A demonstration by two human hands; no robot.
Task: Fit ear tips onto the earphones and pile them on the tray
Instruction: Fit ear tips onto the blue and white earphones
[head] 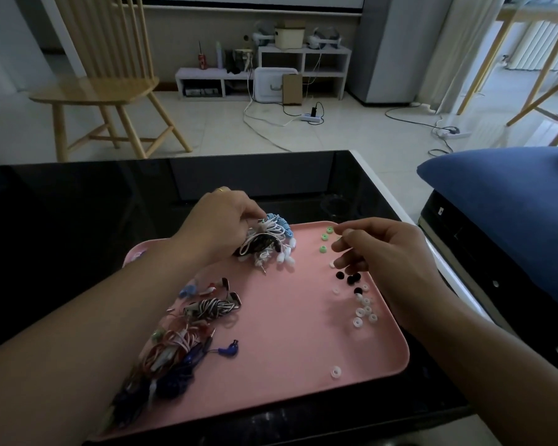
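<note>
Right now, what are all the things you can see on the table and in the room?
Tray: one, pink, on the black table.
White and blue earphone bundle: one, far end of tray, under the left hand.
Striped earphones: one bundle, black and white, tray's left middle.
Tangled earphones: one heap, red, pink and dark blue, tray's near left.
Green ear tips: about four, tray's far right.
Black ear tips: about four, right side.
White ear tips: roughly ten, right side; one more alone near the front.
Chair: one, wooden, left on the floor.
Cushion: one, blue, right.
Left hand: grips the white bundle.
Right hand: pinches a small pale tip.
</note>
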